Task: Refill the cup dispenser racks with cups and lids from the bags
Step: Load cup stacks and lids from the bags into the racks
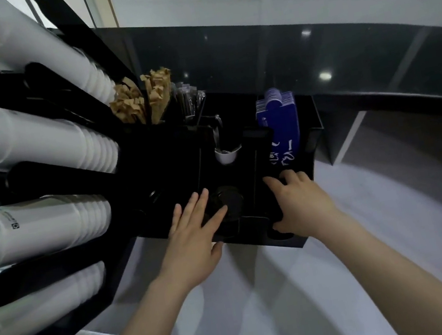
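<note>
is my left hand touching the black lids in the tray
Touching. The head view shows the left hand lying with straight fingers directly on the black lids.

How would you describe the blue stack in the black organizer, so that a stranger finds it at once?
Start at the black organizer on the dark counter, beyond both hands. At its far right end, above the right hand, stands the blue stack of flat pieces on edge. It is the only blue thing; the brown packets to the left are paper-coloured.
</note>
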The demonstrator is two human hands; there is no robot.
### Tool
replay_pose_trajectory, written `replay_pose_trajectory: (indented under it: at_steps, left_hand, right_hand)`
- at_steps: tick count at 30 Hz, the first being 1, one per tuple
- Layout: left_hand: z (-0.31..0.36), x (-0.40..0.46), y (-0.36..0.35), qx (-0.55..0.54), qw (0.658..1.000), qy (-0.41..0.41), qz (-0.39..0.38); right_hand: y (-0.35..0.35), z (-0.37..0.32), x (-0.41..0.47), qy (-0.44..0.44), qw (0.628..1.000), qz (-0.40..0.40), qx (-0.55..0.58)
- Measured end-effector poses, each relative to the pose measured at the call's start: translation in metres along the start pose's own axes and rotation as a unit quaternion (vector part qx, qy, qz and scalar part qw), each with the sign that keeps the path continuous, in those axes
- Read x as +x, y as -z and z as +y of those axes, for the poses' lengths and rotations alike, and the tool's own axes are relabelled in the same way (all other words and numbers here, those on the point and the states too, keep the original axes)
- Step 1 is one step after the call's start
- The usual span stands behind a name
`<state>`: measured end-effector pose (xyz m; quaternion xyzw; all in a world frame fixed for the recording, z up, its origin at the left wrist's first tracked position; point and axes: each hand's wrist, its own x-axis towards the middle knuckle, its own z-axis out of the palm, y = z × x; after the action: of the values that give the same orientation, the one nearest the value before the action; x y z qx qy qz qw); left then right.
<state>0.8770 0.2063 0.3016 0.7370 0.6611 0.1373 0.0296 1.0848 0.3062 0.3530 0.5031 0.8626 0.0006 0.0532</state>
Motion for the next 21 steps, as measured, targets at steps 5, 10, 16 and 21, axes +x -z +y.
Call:
replay_pose_trajectory:
  at_steps: [5, 10, 16, 21]
  left_hand:
    - [0.001, 0.000, 0.002, -0.015, 1.000, -0.001, 0.008]
    - [0.001, -0.001, 0.003, -0.025, 1.000, -0.004, 0.009]
    - [0.001, 0.007, 0.013, -0.058, 0.997, 0.016, 0.042]
    - [0.005, 0.043, 0.024, 0.026, 0.999, -0.025, -0.003]
  right_hand:
    - [0.005, 0.005, -0.007, 0.015, 0.995, 0.050, 0.089]
    - [0.014, 0.012, -0.014, 0.022, 0.976, 0.097, 0.195]
    - [0.022, 0.034, -0.025, 0.021, 0.930, 0.108, 0.351]
    - [0.026, 0.057, -0.041, 0.005, 0.903, 0.134, 0.408]
